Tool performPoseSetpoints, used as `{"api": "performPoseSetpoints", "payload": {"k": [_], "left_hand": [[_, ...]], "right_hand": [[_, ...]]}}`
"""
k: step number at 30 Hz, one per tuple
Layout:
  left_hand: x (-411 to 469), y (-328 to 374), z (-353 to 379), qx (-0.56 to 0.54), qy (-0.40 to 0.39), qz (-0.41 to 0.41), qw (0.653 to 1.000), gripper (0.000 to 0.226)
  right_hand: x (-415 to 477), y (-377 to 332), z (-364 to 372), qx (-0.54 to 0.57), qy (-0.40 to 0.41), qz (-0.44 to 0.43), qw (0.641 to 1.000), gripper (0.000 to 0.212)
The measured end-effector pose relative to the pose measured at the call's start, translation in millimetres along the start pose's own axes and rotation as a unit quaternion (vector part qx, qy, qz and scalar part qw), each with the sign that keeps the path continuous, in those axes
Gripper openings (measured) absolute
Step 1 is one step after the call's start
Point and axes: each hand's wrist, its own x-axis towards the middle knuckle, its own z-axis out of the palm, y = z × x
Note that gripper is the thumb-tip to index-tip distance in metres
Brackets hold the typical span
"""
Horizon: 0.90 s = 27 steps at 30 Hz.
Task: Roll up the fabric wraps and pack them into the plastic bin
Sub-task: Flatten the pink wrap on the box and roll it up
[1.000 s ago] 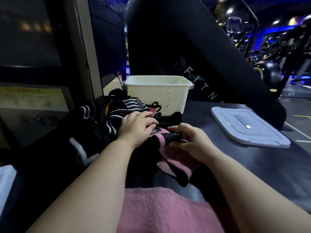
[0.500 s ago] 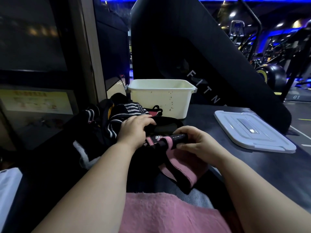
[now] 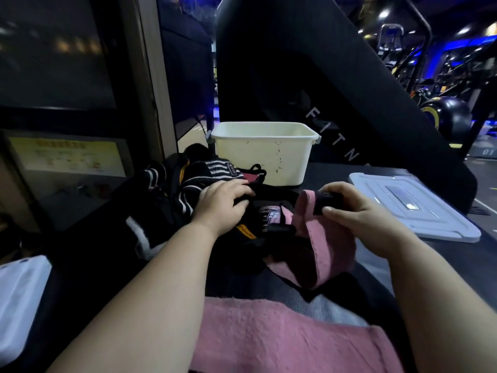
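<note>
Two grips closed: pink wrap (image 3: pixel 332 246) is pinched at its black end by right hand (image 3: pixel 357 211); wrap pile (image 3: pixel 172 189) is clutched by left hand (image 3: pixel 223 205).

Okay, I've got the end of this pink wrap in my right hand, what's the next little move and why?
Probably bring your left hand over to steady the pink wrap and begin rolling from its black end. Your right hand pinches only that end, the rest hangs in a loose loop, and the left grips the dark pile, so it isn't ready for the bin.
</note>
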Motion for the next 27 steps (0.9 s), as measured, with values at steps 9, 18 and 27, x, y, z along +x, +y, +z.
{"api": "performPoseSetpoints", "payload": {"k": [9,18,27], "left_hand": [[-7.3,17.2,-8.2,0.016,-0.097,0.029,0.995,0.044],[-5.3,25.3,7.0,0.161,-0.148,0.010,0.976,0.039],[-10.2,26.9,-3.5,0.066,-0.172,0.021,0.983,0.052]], "right_hand": [[-0.9,-12.0,3.9,-0.181,-0.010,0.077,0.980,0.020],[-4.2,-15.7,10.3,-0.253,-0.047,0.123,0.958,0.047],[-10.3,-22.3,-15.2,-0.301,0.025,0.115,0.946,0.057]]}}
